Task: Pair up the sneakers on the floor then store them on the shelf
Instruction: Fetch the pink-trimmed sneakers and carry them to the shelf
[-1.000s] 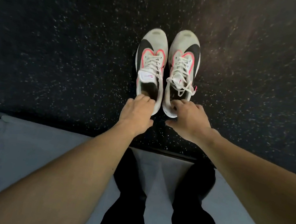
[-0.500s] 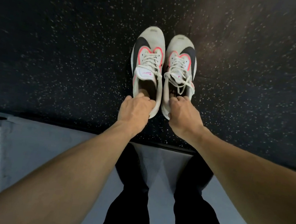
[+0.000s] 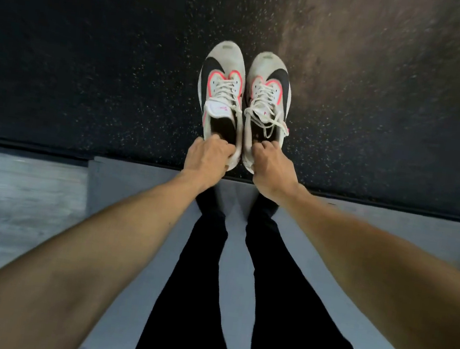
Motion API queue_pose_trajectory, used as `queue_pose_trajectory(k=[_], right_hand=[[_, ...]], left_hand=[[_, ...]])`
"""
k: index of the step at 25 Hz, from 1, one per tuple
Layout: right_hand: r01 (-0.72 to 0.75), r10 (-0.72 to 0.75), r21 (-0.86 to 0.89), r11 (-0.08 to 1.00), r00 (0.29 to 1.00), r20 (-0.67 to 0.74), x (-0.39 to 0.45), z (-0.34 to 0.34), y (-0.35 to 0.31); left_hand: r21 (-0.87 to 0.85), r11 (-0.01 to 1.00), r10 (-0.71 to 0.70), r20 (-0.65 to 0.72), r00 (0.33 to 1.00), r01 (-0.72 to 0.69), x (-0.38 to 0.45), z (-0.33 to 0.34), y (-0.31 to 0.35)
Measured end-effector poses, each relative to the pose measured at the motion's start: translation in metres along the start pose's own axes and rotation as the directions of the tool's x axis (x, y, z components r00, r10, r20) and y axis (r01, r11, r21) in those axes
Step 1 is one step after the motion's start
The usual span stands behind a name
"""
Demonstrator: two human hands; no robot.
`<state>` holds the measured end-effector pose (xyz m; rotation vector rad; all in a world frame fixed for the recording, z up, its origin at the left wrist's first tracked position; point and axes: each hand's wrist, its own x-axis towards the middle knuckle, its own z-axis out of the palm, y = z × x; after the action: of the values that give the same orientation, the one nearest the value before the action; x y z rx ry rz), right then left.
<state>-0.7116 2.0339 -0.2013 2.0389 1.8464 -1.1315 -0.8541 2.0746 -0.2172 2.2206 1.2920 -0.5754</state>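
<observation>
Both hands grip heels: left hand [image 3: 208, 155] pinches the left sneaker [image 3: 223, 97], right hand [image 3: 274, 170] pinches the right sneaker [image 3: 268, 103]. Sneakers sit side by side, toes forward, over the dark speckled floor [image 3: 90, 68].

- Two sneakers sat side by side at upper centre of the frame, the left sneaker [image 3: 222, 97] just beside the right sneaker [image 3: 269, 103], toes toward the top.
- The left hand [image 3: 207, 156] gripped the left heel; the right hand [image 3: 274, 171] gripped the right heel.
- The legs [image 3: 263, 266] filled the lower centre.
</observation>
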Motion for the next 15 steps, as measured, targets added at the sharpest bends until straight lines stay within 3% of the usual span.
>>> queue_pose_trajectory(k=[7, 12, 15], right_hand=[[0.065, -0.066, -0.015, 0.998, 0.992, -0.11, -0.139, -0.088, -0.045], [0.126, -0.134, -0.054, 0.991, 0.975, -0.18, -0.193, -0.114, -0.057], [0.121, -0.129, -0.053, 0.991, 0.971, -0.199, -0.208, -0.125, -0.053]], left_hand=[[0.024, 0.999, -0.021, -0.069, 0.997, 0.023, -0.127, -0.114, 0.055], [0.003, 0.997, -0.074, -0.126, 0.989, 0.075, -0.178, -0.142, 0.077], [0.034, 0.999, -0.022, -0.162, 0.987, 0.027, -0.187, -0.154, 0.09]])
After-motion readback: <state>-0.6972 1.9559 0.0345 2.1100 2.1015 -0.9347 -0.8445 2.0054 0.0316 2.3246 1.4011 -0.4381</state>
